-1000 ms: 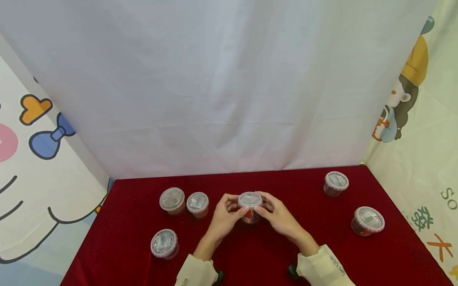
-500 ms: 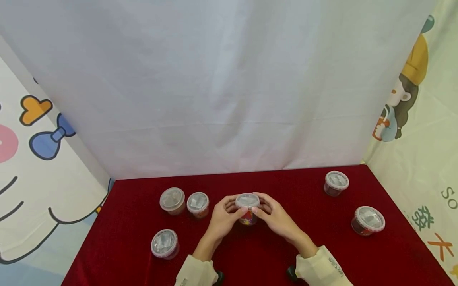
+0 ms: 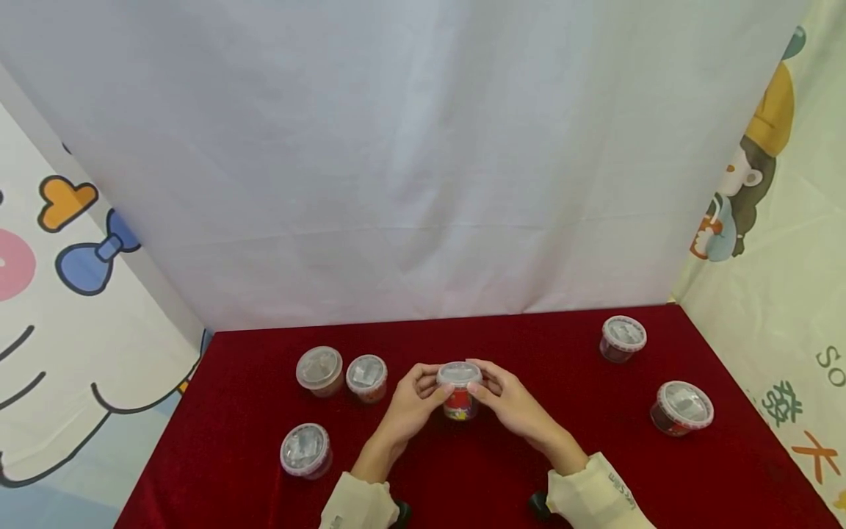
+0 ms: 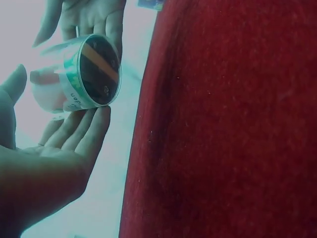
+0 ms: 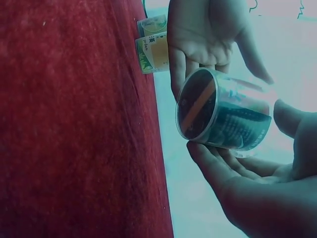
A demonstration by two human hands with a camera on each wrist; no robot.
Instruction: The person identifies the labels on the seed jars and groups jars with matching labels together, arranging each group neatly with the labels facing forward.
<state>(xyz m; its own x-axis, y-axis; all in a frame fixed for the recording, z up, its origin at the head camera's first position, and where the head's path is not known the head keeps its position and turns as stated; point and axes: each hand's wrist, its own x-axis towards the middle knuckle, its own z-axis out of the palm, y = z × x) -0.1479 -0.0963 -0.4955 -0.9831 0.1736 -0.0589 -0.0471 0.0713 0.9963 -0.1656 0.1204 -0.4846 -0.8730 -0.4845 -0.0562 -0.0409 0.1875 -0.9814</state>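
Note:
Between both hands, a small clear plastic tub (image 3: pixel 460 402) with a translucent lid and a colourful label is held upright. My left hand (image 3: pixel 411 404) grips its left side, thumb at the front near the lid rim. On the opposite side, my right hand (image 3: pixel 517 404) holds it the same way. Seen from the left wrist, the tub (image 4: pixel 74 77) shows its dark base crossed by an orange strip, off the table surface. The right wrist view shows the tub (image 5: pixel 237 116) with fingers supporting its side and a dark-green label part with small print.
Three lidded tubs stand on the left: one at the back (image 3: pixel 319 372), a smaller one (image 3: pixel 366 378) beside it, and one nearer (image 3: pixel 306 451). Two more, a far tub (image 3: pixel 623 339) and a nearer tub (image 3: pixel 681 408), stand right on the red cloth (image 3: pixel 555 353). A white curtain (image 3: pixel 423 184) hangs behind.
The tub has shifted slightly left and then a little nearer, turning between the hands so that a redder part of its label faces front. Both hands stay on it.

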